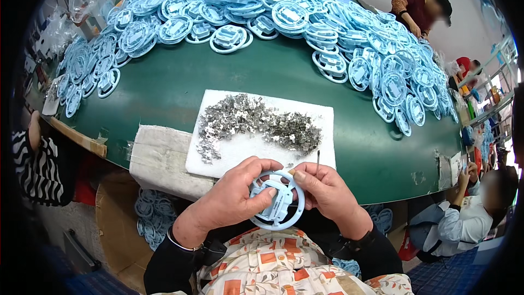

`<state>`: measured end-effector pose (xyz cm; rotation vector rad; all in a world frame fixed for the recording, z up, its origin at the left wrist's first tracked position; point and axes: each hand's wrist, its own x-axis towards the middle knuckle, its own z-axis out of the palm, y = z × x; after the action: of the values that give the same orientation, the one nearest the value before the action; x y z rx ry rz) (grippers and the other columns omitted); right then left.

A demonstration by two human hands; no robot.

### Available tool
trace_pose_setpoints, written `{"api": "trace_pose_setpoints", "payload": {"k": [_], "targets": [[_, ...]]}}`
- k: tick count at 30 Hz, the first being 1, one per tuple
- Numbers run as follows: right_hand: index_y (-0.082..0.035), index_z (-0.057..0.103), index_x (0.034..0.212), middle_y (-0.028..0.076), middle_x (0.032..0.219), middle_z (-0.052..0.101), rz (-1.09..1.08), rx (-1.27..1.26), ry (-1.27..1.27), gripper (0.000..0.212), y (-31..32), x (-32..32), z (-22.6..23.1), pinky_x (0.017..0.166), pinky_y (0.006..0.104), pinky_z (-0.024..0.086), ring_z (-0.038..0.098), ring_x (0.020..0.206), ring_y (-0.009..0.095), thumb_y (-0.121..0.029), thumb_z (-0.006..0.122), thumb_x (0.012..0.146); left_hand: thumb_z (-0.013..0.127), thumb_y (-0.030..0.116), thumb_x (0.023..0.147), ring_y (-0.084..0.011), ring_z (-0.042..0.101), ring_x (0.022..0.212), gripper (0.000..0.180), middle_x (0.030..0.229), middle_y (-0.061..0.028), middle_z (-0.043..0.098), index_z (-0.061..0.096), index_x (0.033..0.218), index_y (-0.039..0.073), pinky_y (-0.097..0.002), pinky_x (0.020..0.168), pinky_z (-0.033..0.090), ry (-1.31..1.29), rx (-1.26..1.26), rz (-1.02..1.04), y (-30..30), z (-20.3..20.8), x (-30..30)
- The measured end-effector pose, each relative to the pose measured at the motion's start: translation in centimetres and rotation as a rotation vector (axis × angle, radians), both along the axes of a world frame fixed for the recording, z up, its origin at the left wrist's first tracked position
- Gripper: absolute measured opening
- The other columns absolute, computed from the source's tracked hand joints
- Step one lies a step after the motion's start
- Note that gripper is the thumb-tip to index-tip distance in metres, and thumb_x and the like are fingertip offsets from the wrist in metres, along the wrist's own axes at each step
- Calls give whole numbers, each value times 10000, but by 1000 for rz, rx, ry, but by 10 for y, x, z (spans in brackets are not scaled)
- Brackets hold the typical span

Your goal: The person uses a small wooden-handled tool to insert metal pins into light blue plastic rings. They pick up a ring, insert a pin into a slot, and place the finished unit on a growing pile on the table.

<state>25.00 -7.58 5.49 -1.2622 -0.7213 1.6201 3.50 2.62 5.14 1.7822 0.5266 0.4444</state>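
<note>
At the bench (pixel 376 158), left hand (pixel 232 194) and right hand (pixel 334 188) fingers (pixel 310 183) grip a blue plastic wheel (pixel 281 202).
Likely light, stiff; hold by the rim (pixel 299 207).

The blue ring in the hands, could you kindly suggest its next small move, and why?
Perhaps press the blue ring at its upper-right rim with the right hand, since that hand touches it there while the left hand grips the left side.

I see left hand (pixel 232 194) and right hand (pixel 332 194) holding a light-blue plastic wheel (pixel 280 203) — small metal pieces (pixel 292 133) heaped on white foam (pixel 248 155) beyond.
</note>
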Motion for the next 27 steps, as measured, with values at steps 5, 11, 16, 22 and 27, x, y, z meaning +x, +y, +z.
{"api": "trace_pose_setpoints", "payload": {"k": [5, 11, 16, 22, 27], "targets": [[-26, 646, 1155, -17, 773, 613, -49, 157, -64, 209, 7, -14, 5, 511, 183, 384, 497, 588, 25, -206, 620, 1051, 516, 181, 1031, -130, 620, 913, 461, 1143, -89, 619, 442, 1426, -45, -255, 739, 542, -400, -1073, 95, -3, -25, -6], [-28, 598, 1186, -27, 701, 555, -65, 493, -592, 335, 20, -34, 5, 527, 226, 386, 466, 588, 45, -92, 775, 909, 414, 261, 1094, -99, 482, 711, 415, 1021, -93, 608, 479, 1384, -28, -216, 504, 438, -603, -1472, 33, -9, -32, -12], [-43, 666, 1122, -15, 665, 550, -32, 533, -665, 273, 25, -30, 5, 524, 237, 376, 461, 579, 54, -94, 791, 885, 439, 254, 1083, -100, 479, 703, 380, 991, -75, 588, 508, 1345, -11, -219, 501, 436, -594, -1499, 15, -16, -29, -10], [-32, 716, 1110, -44, 669, 517, 78, 376, -536, 246, 19, -17, 3, 537, 234, 368, 441, 608, 34, -90, 795, 884, 568, 176, 989, -134, 559, 756, 428, 1044, -85, 641, 515, 1364, -22, -269, 604, 525, -365, -1283, 60, -19, -36, -13], [-6, 731, 1106, -4, 725, 584, 6, 296, -744, 239, 12, 6, 8, 577, 236, 421, 484, 634, 62, -89, 789, 890, 692, 113, 959, -151, 689, 1065, 544, 1195, -106, 676, 470, 1431, -39, -293, 915, 582, -399, -1213, 65, -28, -32, -33]]}}
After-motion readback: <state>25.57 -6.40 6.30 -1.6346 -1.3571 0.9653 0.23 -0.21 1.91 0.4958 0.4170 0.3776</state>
